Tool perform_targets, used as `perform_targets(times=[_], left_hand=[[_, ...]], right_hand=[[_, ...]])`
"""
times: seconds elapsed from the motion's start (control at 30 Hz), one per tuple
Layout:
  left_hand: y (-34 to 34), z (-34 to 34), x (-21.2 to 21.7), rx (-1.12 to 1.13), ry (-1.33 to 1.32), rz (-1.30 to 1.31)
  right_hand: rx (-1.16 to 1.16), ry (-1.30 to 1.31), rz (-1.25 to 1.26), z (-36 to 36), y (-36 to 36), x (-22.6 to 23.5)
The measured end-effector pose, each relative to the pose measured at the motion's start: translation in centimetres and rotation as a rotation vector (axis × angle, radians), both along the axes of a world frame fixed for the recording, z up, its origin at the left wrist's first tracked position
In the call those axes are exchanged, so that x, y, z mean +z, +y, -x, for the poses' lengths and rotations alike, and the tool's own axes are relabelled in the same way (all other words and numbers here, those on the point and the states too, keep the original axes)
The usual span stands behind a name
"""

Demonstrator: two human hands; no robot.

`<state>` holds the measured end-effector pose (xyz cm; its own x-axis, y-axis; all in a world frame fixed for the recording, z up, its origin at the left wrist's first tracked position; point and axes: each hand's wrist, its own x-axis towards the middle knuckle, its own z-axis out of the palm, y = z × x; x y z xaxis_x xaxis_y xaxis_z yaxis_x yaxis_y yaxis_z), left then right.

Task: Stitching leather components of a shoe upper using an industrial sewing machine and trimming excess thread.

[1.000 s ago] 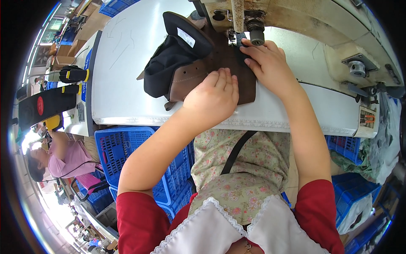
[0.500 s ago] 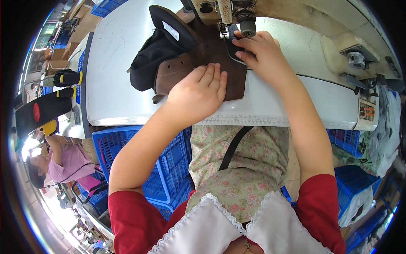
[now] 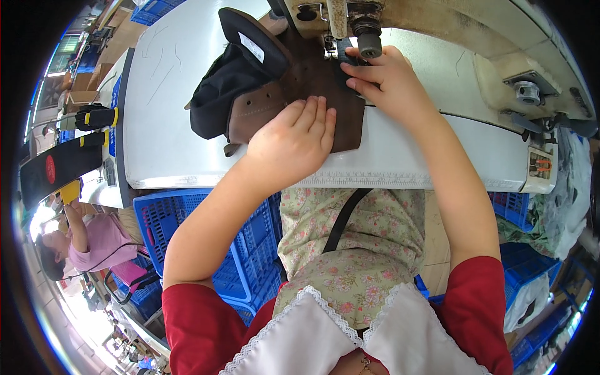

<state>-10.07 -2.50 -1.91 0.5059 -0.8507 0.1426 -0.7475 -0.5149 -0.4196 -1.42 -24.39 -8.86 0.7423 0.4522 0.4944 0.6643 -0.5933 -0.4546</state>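
A brown and black shoe upper [image 3: 340, 115] lies on the sewing machine's white bed, its far part under the presser foot [image 3: 330, 47]. It has small eyelet holes, a padded black tongue-like flap [image 3: 253, 34] with a white label, and soft black lining [image 3: 231, 94]. My left hand [image 3: 297, 137] rests flat on the brown part, fingers stretched out and side by side. My right hand [image 3: 381, 75] is just right of the needle, fingers bent, thumb and fingertips closed on a black piece [image 3: 350, 79] at the upper's right edge. The fingers partly cover this piece.
The sewing machine's arm [image 3: 456, 25] spans the top right. A ruler strip [image 3: 369, 181] runs along the table's front edge. Blue plastic crates [image 3: 250, 250] stand below at left, another crate [image 3: 528, 269] at right. At far left a person in pink [image 3: 103, 237] sits by another machine.
Both hands stay almost where they were, still on the shoe upper. The view has shifted slightly; no clear movement of the upper shows.
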Motion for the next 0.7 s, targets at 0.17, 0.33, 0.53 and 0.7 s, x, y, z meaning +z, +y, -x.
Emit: perform_targets(times=[0.17,0.33,0.53,0.7], left_hand=[[0.08,-0.11,-0.46,-0.017,-0.023,0.010],[0.03,-0.17,-0.52,-0.027,-0.025,0.012],[-0.04,-0.28,-0.41,-0.038,-0.030,0.027],[-0.08,-0.49,-0.70,-0.050,-0.038,0.045]], right_hand=[[0.016,-0.007,0.001,0.31,-0.21,0.31],[-0.005,-0.010,0.031,0.70,-0.12,0.68],[-0.027,-0.025,0.051,0.66,-0.08,0.76],[-0.040,-0.045,0.052,0.39,-0.16,0.57]])
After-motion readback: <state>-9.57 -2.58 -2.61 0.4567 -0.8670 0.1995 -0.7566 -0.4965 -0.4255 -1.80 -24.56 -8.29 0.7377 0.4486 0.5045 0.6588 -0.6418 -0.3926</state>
